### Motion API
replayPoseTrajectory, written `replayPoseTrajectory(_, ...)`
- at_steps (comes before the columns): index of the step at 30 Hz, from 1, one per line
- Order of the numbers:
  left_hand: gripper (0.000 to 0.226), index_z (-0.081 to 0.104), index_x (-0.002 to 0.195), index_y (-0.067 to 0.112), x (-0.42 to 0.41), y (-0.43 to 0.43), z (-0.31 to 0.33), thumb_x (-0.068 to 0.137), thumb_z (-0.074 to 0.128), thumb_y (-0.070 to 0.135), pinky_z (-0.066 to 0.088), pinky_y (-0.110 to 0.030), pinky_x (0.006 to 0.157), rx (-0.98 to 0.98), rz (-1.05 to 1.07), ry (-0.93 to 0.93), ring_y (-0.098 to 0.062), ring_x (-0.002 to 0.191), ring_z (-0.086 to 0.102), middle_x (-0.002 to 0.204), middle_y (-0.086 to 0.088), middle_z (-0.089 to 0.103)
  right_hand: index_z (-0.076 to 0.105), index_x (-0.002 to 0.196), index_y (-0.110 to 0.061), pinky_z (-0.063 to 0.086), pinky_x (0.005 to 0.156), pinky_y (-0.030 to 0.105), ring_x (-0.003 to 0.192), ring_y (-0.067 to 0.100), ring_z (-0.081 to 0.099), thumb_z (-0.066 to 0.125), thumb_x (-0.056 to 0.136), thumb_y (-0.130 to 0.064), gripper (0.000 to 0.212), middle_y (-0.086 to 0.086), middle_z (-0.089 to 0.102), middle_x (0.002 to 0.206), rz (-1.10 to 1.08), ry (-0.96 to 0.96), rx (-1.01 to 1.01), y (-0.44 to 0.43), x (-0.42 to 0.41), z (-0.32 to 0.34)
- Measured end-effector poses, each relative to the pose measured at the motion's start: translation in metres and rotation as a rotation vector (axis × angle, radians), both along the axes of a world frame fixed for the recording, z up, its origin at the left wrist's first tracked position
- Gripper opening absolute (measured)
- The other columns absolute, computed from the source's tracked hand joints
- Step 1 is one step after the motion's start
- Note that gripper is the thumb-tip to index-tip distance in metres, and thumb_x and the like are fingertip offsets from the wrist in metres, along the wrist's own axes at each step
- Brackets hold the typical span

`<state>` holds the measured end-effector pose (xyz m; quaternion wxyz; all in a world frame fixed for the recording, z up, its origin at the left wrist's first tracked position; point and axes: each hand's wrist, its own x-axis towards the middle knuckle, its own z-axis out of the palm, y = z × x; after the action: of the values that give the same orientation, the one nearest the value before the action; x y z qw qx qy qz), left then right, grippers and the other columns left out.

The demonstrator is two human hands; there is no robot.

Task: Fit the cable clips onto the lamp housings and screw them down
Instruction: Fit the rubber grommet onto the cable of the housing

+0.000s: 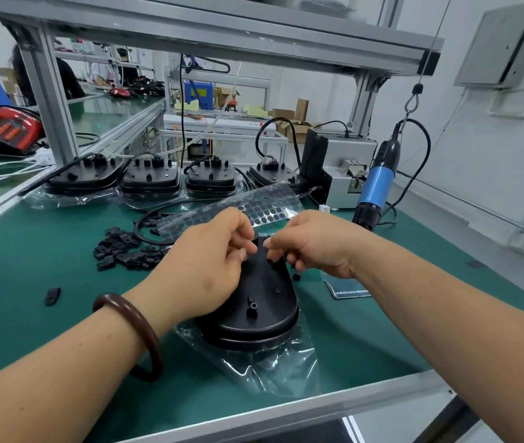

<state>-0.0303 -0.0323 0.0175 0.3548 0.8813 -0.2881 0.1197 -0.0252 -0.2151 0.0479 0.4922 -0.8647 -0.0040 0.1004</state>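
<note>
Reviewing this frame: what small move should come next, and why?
Likely press down at the far end of the lamp housing: the left hand and right hand curl their fingers together there, hiding what they hold, and the screwdriver hangs untouched, so fitting seems unfinished.

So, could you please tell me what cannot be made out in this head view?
All head view.
Whatever is pinched: hidden by left hand and right hand over the black oval lamp housing.
Dark printed card: partly behind right wrist, print too small.
Red tail lamps: cut by left edge.
</note>
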Motion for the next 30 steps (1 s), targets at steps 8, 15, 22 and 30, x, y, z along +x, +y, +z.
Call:
replayPoseTrajectory(8, 0.032, 0.032, 0.084, 0.036, -0.013, 0.000, 0.003, 0.087, 0.052, 0.011, 0.039, -0.006, 0.065, 0.102, -0.100, -0.127, 0.007, 0.084, 0.056, 0.095, 0.024, 0.068, 0.065, 0.097, 0.007, 0.037, 0.051, 0.027, 0.054, 0.013, 0.042, 0.057, 0.092, -0.025, 0.034, 0.001, 0.066, 0.064, -0.018, 0.019, -0.004, 0.005, -0.003, 0.007)
replayPoseTrajectory(15, 0.031, 0.030, 0.084, 0.035, -0.018, -0.002, 0.007, 0.090, 0.049, 0.012, 0.049, -0.037, 0.081, 0.167, -0.130, -0.119, -0.009, 0.099, 0.060, 0.105, 0.021, 0.067, 0.069, 0.090, 0.002, 0.041, 0.051, 0.027, 0.054, 0.014, 0.045, 0.056, 0.090, -0.032, 0.037, 0.004, 0.071, 0.077, -0.014, 0.012, -0.146, 0.009, -0.003, 0.012)
replayPoseTrajectory(22, 0.032, 0.026, 0.081, 0.041, -0.016, -0.003, 0.005, 0.091, 0.046, 0.018, 0.046, -0.033, 0.074, 0.238, -0.113, -0.149, -0.008, 0.088, 0.054, 0.100, 0.018, 0.062, 0.065, 0.068, -0.008, 0.035, 0.041, 0.017, 0.053, 0.012, 0.044, 0.054, 0.086, -0.031, 0.031, -0.009, 0.068, 0.059, 0.009, -0.010, -0.279, 0.013, -0.006, 0.019)
replayPoseTrajectory(30, 0.027, 0.027, 0.085, 0.040, -0.016, -0.002, 0.002, 0.095, 0.040, 0.018, 0.043, -0.030, 0.081, 0.261, -0.151, -0.130, 0.001, 0.097, 0.048, 0.112, 0.027, 0.059, 0.071, 0.078, -0.009, 0.045, 0.061, 0.029, 0.064, 0.015, 0.053, 0.049, 0.094, -0.048, 0.048, 0.006, 0.069, 0.084, -0.115, -0.209, -0.352, 0.003, 0.002, 0.029)
